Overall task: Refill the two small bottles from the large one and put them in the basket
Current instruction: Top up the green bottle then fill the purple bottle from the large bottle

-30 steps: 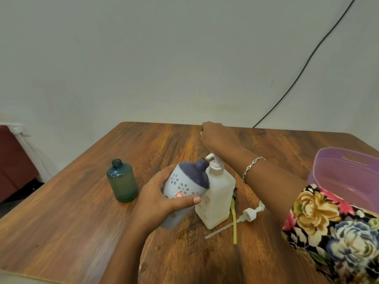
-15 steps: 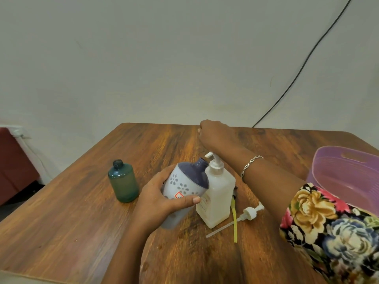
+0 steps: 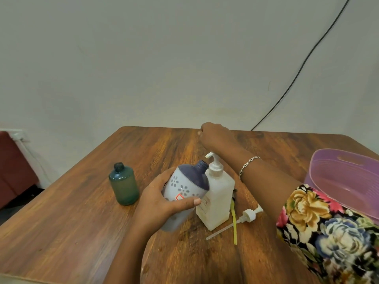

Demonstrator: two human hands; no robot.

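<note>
**Refill under way, nothing in the basket**

On the wooden table (image 3: 82,232), the purple basket (image 3: 338,177) at the right edge holds neither small bottle. The white pump bottle (image 3: 219,193) stands upright at centre. The left hand (image 3: 158,203) grips the flowered bottle (image 3: 184,185), tilted so its open neck sits just beside the spout. The right hand (image 3: 214,135), apart from the left and beyond the pump head, is curled; whether it holds anything cannot be told. The green bottle (image 3: 124,184) stands uncapped, well left, its fill unclear. A loose pump (image 3: 247,216) lies near right. By appearances one fill is in hand, with capping and basketing both bottles left to do. A red-edged diamond label on the flowered bottle and faint print on the pump bottle are unreadable.
</note>
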